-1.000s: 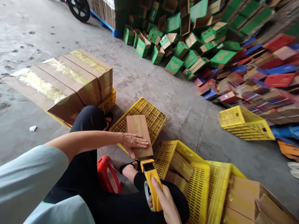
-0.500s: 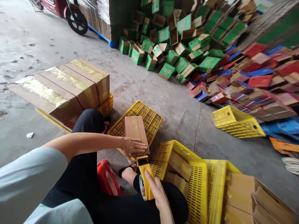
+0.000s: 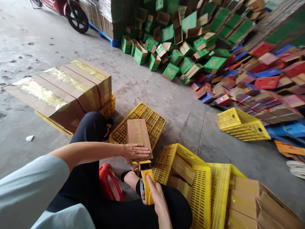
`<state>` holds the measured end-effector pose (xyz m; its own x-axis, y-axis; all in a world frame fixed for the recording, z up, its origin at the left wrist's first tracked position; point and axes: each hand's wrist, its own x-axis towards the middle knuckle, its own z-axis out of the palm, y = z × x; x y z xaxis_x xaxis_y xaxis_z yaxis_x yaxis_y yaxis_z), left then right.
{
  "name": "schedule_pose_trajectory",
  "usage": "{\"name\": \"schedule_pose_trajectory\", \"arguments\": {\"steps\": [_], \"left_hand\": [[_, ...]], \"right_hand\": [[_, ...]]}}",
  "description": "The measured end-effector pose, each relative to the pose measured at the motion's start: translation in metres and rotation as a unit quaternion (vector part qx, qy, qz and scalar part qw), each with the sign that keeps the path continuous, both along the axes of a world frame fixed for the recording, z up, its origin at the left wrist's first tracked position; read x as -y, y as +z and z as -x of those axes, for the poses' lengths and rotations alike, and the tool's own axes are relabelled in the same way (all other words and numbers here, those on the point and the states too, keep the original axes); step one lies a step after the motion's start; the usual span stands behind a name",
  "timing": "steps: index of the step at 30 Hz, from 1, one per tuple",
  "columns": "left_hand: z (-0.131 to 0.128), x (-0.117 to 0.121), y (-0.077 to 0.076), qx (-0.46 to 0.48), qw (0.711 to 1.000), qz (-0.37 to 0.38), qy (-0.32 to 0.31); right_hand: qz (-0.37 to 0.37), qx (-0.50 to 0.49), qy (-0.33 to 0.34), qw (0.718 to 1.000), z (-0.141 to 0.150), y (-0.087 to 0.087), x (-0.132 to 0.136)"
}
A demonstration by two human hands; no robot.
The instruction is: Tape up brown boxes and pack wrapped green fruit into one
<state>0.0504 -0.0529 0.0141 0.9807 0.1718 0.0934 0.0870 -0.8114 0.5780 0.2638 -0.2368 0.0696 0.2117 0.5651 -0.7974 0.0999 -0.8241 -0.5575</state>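
Background cartons (image 3: 267,82) blur; right hand (image 3: 156,194) grips partly covered tape dispenser (image 3: 146,176); left hand (image 3: 134,152) lies flat on box (image 3: 136,131).

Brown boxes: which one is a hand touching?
The small taped box on the grid-topped yellow crate: the left hand lies across its near end, beside the tape dispenser. No hand touches the other brown boxes.

Upper left of the frame: red scooter (image 3: 70,9), parked near a blue pallet (image 3: 115,43). Upper centre: green cartons (image 3: 171,71), heaped. Upper right: red and blue cartons (image 3: 267,82), piled. Right: yellow crate (image 3: 243,132).
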Motion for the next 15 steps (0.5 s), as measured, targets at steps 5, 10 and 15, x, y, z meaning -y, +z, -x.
{"name": "schedule_pose_trajectory", "arguments": {"steps": [5,10,15], "left_hand": [[0.004,-0.038,0.002,-0.002,0.985,-0.021,0.17],[0.028,-0.111,0.018,-0.052,0.87,0.112,0.478],[0.042,-0.136,0.022,-0.079,0.848,0.185,0.491]], "right_hand": [[-0.002,0.005,-0.02,1.0,0.004,0.001,0.004],[-0.039,0.025,-0.02,0.999,0.011,0.01,0.003],[-0.046,0.048,-0.011,0.998,0.014,0.009,-0.004]]}}
